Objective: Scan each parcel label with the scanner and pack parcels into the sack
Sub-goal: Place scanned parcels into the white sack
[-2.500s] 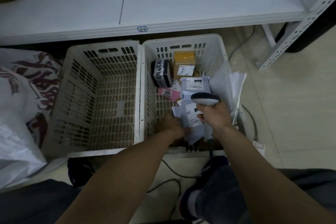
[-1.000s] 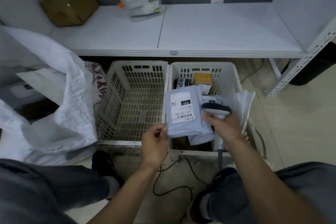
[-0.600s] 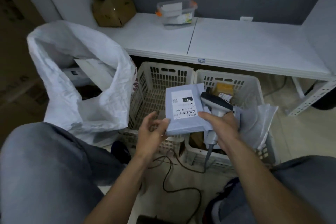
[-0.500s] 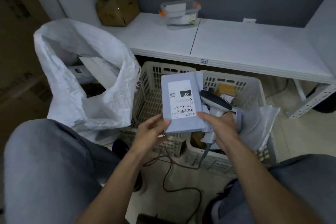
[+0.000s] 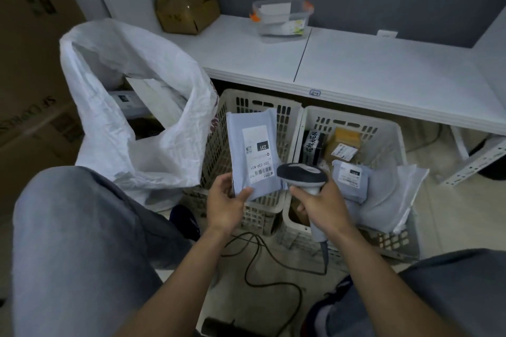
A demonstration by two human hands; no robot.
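Scanning step: our left hand pinches the grey parcel, label up; our right hand grips the scanner. Next, the sack.

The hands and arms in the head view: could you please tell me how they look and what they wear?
The left hand and right hand are bare: no gloves, rings or watch show. The left forearm and right forearm are unsleeved as far as the frame shows.
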